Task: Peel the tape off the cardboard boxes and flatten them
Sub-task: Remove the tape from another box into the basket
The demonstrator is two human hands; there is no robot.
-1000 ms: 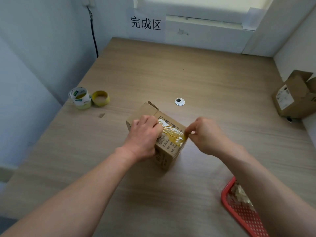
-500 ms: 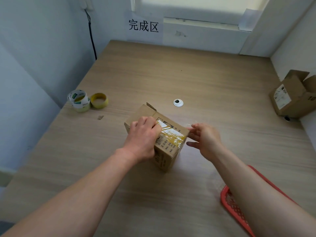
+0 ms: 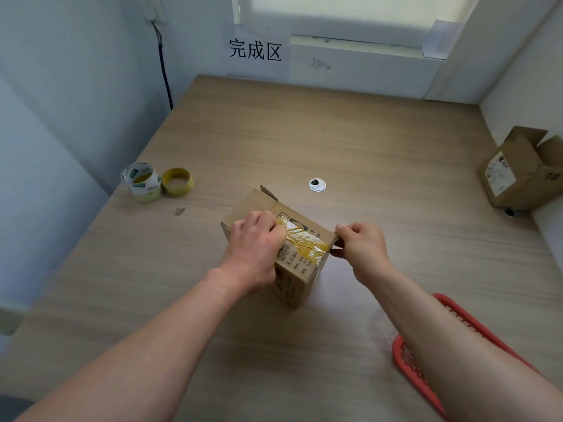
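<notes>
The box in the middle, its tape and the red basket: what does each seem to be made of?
The box looks like brown cardboard, matte, with folded flap edges and printed text. The tape seems thin plastic film, yellowish and glossy: it wrinkles and catches light. The red basket is probably moulded plastic: uniform colour, perforated wall.

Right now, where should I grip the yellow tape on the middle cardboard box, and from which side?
Pinch the yellow tape at its end on the right top edge of the cardboard box, coming from the right, where the right hand is. The strip crosses the top and folds over that edge; the left hand steadies the box.
</notes>
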